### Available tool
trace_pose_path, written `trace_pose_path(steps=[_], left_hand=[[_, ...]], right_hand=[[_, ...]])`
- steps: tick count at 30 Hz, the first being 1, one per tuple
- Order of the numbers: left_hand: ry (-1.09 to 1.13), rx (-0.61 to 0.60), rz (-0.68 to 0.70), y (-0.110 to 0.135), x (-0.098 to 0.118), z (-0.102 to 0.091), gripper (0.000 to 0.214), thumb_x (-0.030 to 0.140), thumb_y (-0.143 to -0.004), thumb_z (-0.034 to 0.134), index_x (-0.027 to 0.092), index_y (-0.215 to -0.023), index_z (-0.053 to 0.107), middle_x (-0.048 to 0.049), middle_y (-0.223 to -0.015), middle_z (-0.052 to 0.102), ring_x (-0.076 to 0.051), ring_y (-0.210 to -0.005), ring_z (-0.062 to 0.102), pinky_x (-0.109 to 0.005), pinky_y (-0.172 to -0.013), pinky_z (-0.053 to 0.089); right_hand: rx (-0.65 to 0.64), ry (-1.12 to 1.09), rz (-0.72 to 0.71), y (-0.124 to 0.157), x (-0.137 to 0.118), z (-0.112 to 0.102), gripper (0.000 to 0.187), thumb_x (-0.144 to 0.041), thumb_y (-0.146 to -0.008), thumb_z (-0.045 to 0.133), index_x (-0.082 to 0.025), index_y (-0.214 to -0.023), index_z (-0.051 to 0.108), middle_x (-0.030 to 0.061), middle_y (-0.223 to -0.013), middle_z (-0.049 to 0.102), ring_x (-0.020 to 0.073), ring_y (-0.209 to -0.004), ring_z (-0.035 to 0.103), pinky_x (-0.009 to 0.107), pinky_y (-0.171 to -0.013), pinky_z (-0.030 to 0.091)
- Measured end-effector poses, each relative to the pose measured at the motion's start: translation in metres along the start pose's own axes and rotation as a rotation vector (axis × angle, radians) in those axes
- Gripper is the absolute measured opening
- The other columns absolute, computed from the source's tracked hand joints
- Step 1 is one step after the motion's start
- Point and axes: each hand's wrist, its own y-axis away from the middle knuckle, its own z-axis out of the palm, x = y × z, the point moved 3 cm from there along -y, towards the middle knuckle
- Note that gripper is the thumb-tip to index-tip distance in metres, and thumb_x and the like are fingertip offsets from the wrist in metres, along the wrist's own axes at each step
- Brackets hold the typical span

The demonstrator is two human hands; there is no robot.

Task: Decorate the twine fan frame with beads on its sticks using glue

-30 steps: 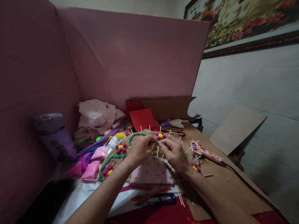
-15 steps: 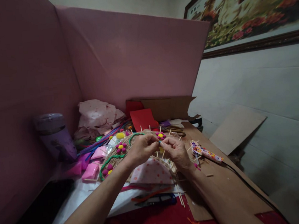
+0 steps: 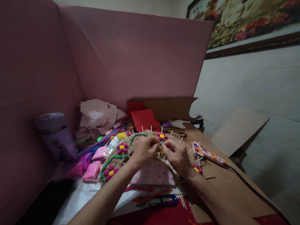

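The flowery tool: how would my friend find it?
On the right, a big sheet of brown cardboard lies flat. The tool rests on it, just right of the right hand. Unlike the plain wooden sticks nearby, it is white with bright flowers.

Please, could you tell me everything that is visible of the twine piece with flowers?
The twine piece looks made of light brown cord laid in curved rows, with pale thin sticks protruding along its edge. It carries magenta flowers with yellow centres and wavy green strips. The left hand and right hand hide part of it; whether they touch it, I cannot tell.
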Motion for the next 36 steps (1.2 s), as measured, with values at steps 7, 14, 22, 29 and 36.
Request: trace_pose_path(steps=[7,14,22,29,36], left_hand=[[0.37,-0.007,-0.209,-0.002,-0.008,0.003,0.015,0.026,-0.069,0.054,0.013,-0.062,0.054,0.0002,-0.051,0.056,-0.009,-0.04,0.048,-0.02,-0.04,0.038],[0.111,0.086,-0.099,-0.002,-0.008,-0.002,0.012,0.02,-0.069,0.053,0.013,-0.061,0.058,0.0003,-0.052,0.057,-0.008,-0.046,0.048,-0.018,-0.045,0.035],[-0.244,-0.147,0.084,0.002,-0.006,-0.002,0.014,0.01,-0.067,0.049,0.013,-0.063,0.062,0.0003,-0.057,0.057,-0.01,-0.055,0.048,-0.02,-0.051,0.031],[0.436,-0.454,-0.186,0.003,-0.014,-0.004,0.021,0.03,-0.069,0.062,0.01,-0.069,0.059,-0.0014,-0.055,0.058,-0.008,-0.046,0.049,-0.019,-0.045,0.035],[0.674,-0.141,-0.243,0.005,-0.013,0.014,0.03,0.038,-0.064,0.066,0.013,-0.068,0.049,0.002,-0.052,0.054,-0.007,-0.039,0.045,-0.019,-0.04,0.035]], right_hand=[[-0.019,0.078,-0.098,0.0,-0.006,-0.005,0.015,-0.023,-0.084,0.047,-0.018,-0.074,0.056,0.0004,-0.067,0.057,0.0127,-0.062,0.052,0.023,-0.06,0.037],[-0.088,0.335,-0.234,0.005,-0.006,0.003,0.012,-0.017,-0.083,0.043,-0.016,-0.082,0.055,0.0023,-0.067,0.058,0.0146,-0.061,0.054,0.025,-0.059,0.034],[-0.155,0.398,-0.41,0.005,-0.005,0.0,0.015,-0.015,-0.083,0.041,-0.017,-0.077,0.055,0.004,-0.069,0.055,0.0163,-0.066,0.051,0.027,-0.061,0.034],[-0.031,-0.124,-0.008,-0.004,0.007,-0.001,0.015,-0.024,-0.08,0.053,-0.019,-0.066,0.054,-0.0027,-0.061,0.05,0.0117,-0.059,0.046,0.023,-0.056,0.035],[-0.039,-0.328,0.12,0.0,0.008,0.005,0.016,-0.027,-0.081,0.052,-0.017,-0.068,0.055,-0.002,-0.064,0.053,0.0115,-0.061,0.047,0.022,-0.058,0.036]])
